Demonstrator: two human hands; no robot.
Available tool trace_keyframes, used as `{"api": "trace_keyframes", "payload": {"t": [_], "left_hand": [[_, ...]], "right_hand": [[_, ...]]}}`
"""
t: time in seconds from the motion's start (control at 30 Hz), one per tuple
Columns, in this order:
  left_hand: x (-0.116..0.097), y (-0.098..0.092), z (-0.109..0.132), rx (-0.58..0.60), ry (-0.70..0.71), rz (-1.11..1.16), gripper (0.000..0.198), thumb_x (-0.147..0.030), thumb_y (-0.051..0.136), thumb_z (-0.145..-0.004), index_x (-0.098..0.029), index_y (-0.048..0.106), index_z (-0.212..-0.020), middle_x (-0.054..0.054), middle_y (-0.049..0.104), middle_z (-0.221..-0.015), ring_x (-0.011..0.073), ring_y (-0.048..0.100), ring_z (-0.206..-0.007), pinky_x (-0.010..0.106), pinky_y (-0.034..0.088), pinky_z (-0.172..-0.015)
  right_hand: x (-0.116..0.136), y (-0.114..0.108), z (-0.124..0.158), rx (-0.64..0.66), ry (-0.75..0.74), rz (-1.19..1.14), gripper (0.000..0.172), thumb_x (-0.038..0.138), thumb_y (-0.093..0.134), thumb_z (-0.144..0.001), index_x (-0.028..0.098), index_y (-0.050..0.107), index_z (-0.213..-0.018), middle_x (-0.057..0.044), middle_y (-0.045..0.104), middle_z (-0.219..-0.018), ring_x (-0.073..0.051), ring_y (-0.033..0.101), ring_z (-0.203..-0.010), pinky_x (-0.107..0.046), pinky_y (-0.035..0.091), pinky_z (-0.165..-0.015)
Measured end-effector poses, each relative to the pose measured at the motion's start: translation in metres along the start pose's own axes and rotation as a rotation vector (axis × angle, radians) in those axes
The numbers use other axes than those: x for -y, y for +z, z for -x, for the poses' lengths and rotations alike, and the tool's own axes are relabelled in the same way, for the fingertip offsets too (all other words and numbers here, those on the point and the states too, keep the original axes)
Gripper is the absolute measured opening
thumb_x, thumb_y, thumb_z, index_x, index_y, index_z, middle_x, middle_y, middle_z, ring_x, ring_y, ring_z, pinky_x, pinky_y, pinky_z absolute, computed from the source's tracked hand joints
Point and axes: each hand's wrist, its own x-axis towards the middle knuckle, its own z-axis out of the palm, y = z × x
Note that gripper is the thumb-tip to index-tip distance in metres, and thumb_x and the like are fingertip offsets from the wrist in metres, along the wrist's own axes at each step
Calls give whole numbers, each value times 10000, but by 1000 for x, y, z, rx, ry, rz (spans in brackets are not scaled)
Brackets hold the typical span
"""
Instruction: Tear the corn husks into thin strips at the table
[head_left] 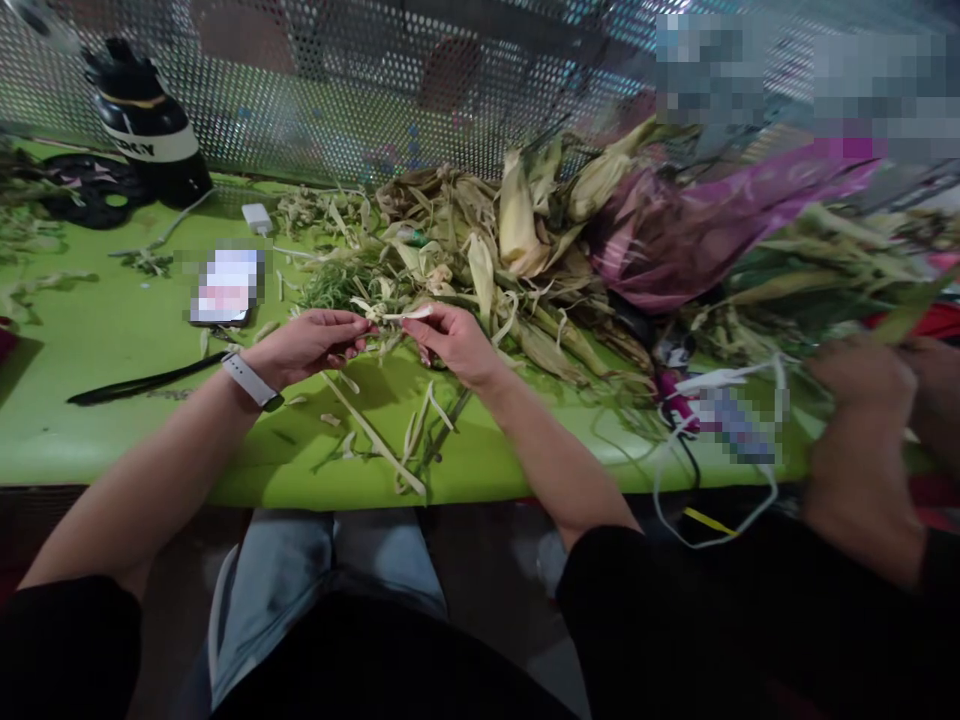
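Fingers (354,328) of our left hand (322,342) pinch one end of a pale strip (399,317), and those of our right hand (459,345) pinch the other, thumb against forefinger, near the middle of the frame. It looks husk-like: creamy, narrow and slightly curled, with small, ragged greenish bits at its left end; where our fingertips cover it, we cannot tell its exact shape. Just below our hands lie loose strips (371,425), long, thin and pale green to cream, on the bright green tabletop (142,430).

Behind our fingers, a heap of husks (517,225) runs from yellowish green to dry brown, with a translucent purple bag (645,240) at upper right. On our left wrist sits a watch with a white band (249,380); left of it lies a black strap (150,385), and above that a phone (226,285) whose screen is blurred beyond reading. At upper left, a dark bottle (150,130) wears a cream label with black capitals, seemingly ending in "GY", the rest unclear. Another person's hand (862,385), smeared by blur, shows at far right.
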Motion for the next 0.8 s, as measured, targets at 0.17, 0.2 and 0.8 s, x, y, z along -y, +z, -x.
{"api": "trace_keyframes", "payload": {"t": [0.17,0.2,0.8], "left_hand": [[2,0,-2,-17,-46,2,93,-201,733,-823,-116,696,-814,65,682,-764,48,527,-520,123,313,-374],[2,1,-2,-11,-48,3,104,-206,737,-820,-116,686,-811,54,661,-742,45,514,-510,122,309,-370],[3,12,9,1,336,-936,316,-378,532,-917,-128,725,-912,-15,518,-580,94,392,-518,230,305,-515]], "right_hand": [[1,3,2,7,-41,64,435,625,696,-765,204,609,-830,52,492,-624,-69,416,-487,-234,390,-460],[1,3,2,-10,-49,83,436,629,687,-770,205,611,-835,49,498,-633,-71,419,-490,-236,394,-468],[59,-43,33,141,-256,529,303,448,668,-865,154,693,-798,-4,608,-701,-96,482,-607,-245,359,-563]]}}
